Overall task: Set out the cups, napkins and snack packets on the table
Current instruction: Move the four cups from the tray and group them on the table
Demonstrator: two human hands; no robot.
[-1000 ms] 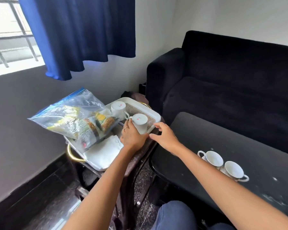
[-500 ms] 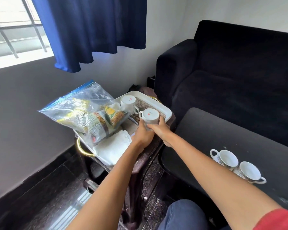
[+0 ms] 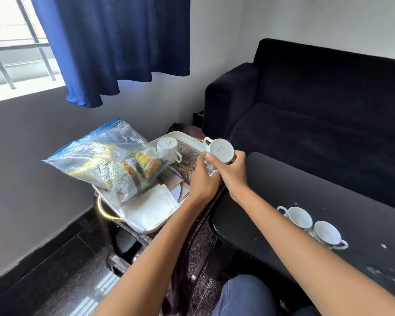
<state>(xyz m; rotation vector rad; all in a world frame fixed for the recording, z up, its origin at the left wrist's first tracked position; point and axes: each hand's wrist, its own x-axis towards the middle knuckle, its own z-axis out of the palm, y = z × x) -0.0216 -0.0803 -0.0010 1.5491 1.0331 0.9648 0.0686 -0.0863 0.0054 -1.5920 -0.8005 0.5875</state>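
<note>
An upturned white cup is held just above the white tray, tilted so its base faces me. My left hand and my right hand both grip it. A second upturned cup stands on the tray's far part. On the tray's left lies a clear zip bag of snack packets. Folded white napkins lie at the tray's near end. Two white cups, one beside the other, stand upright on the black table.
The tray rests on a dark wooden side stand with a gold handle, left of the table. A black sofa runs behind the table. A blue curtain hangs over the wall at upper left. My knee is at the bottom.
The cup has come up off the tray and tipped toward me, now held between both hands. The view has shifted slightly.
</note>
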